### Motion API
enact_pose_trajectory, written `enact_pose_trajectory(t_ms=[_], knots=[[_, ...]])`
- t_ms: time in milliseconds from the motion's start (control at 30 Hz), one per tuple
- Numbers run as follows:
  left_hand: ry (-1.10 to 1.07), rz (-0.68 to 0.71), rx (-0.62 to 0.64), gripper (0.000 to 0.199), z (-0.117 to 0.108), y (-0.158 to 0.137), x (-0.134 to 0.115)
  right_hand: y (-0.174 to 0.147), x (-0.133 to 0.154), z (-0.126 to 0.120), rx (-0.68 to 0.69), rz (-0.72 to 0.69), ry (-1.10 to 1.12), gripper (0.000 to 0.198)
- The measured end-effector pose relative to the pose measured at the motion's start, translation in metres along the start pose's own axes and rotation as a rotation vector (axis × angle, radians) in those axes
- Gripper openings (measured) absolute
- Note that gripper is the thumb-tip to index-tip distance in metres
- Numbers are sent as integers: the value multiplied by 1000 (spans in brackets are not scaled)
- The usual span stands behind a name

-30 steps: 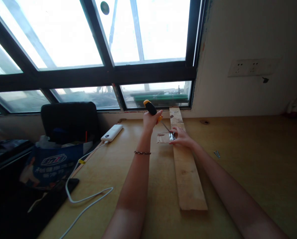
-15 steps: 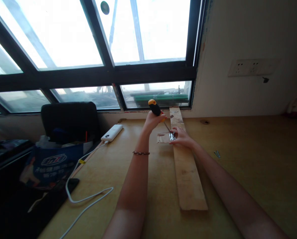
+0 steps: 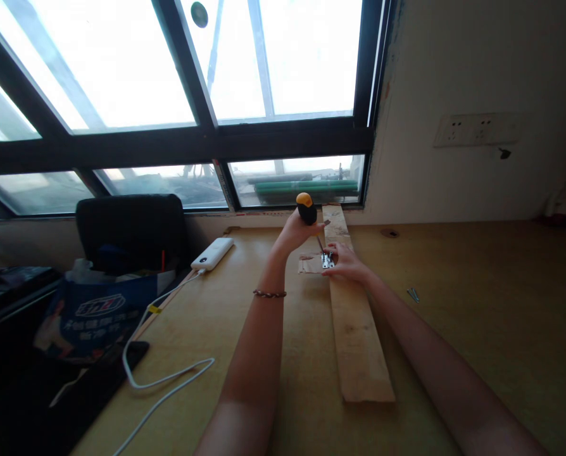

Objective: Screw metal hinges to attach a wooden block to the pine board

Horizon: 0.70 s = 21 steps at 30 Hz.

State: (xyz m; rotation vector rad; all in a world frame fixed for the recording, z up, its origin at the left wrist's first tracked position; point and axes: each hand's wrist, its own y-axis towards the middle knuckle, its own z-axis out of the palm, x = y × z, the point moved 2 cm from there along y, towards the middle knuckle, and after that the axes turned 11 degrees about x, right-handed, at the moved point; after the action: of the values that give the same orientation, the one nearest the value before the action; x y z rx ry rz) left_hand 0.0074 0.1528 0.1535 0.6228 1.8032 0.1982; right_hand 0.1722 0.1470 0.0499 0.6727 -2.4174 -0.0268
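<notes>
My left hand [image 3: 296, 233] is closed round a screwdriver [image 3: 306, 210] with a black and yellow handle. The tool stands tilted, its shaft running down to a small shiny metal hinge [image 3: 327, 260]. Thumb and fingers of my right hand [image 3: 349, 263] pinch that hinge from the right side. It lies where a short piece of wood [image 3: 309, 263] meets a long wooden board [image 3: 361, 342], which stretches from near the window toward me. The screwdriver's tip is too small to make out exactly where it touches.
Several loose screws [image 3: 413, 294] lie on the wooden table [image 3: 477, 354] to the right. A white power bank [image 3: 212, 254] with a white cable [image 3: 169, 385] rests at the left edge. Beyond that edge are a black chair [image 3: 130, 221] and a blue bag [image 3: 97, 316]. Windows rise behind.
My left hand has turned the screwdriver, its handle swinging right and more upright, and its fingers have shifted on the grip. My right hand and the hinge have stayed put.
</notes>
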Motion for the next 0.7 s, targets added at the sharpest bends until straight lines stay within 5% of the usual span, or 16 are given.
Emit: enact_pose_trajectory(t_ms=[500, 700], knots=[[-158, 47, -34, 60, -6, 3, -1, 0, -1, 0, 16, 17, -6, 70], [-108, 77, -122, 44, -4, 4, 3, 2, -4, 2, 5, 3, -2, 68]])
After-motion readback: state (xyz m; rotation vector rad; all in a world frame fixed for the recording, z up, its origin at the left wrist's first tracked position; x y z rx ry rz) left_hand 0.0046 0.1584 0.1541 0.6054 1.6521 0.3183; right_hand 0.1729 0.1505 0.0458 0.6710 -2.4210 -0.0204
